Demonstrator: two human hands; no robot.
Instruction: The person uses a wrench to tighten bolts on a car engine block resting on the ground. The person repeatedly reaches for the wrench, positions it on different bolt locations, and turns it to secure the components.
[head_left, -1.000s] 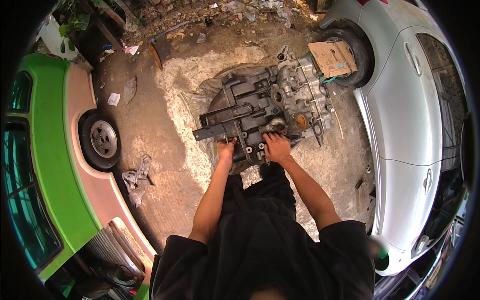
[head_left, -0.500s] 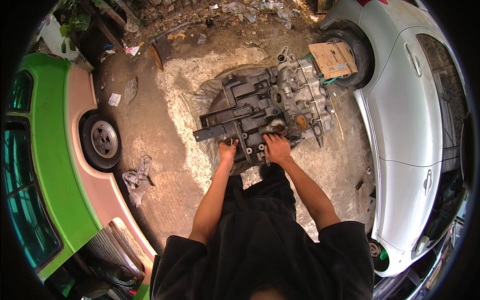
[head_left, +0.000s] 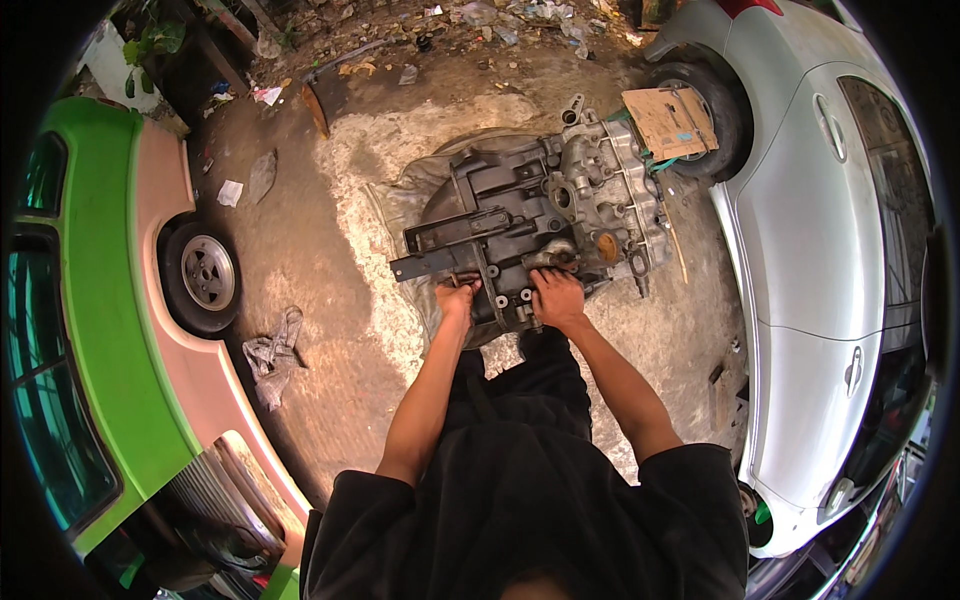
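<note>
A greasy car engine [head_left: 480,190] lies on a cloth in front of my legs, its dark casing to the left and its pale metal head [head_left: 640,195] to the right. My left hand [head_left: 456,298] is closed at the engine's near edge, just below a long flat metal bracket [head_left: 425,264]. Whatever its fingers pinch is too small to make out. Right of it, my right hand [head_left: 558,297] grips the near side of the engine, fingers curled over a part beside two round bolt bosses. Its fingertips are partly hidden.
Under the engine spreads a grey cloth [head_left: 385,200] on rough concrete. A green and pink vehicle [head_left: 150,300] stands left, a silver car [head_left: 800,230] right. Cardboard [head_left: 670,123] leans by the silver car's wheel. A crumpled rag [head_left: 272,360] lies left; litter covers the far ground.
My left hand has turned slightly at the engine's near edge, showing more of its back. My right hand keeps its place on the engine. The whole view has shifted a little.
</note>
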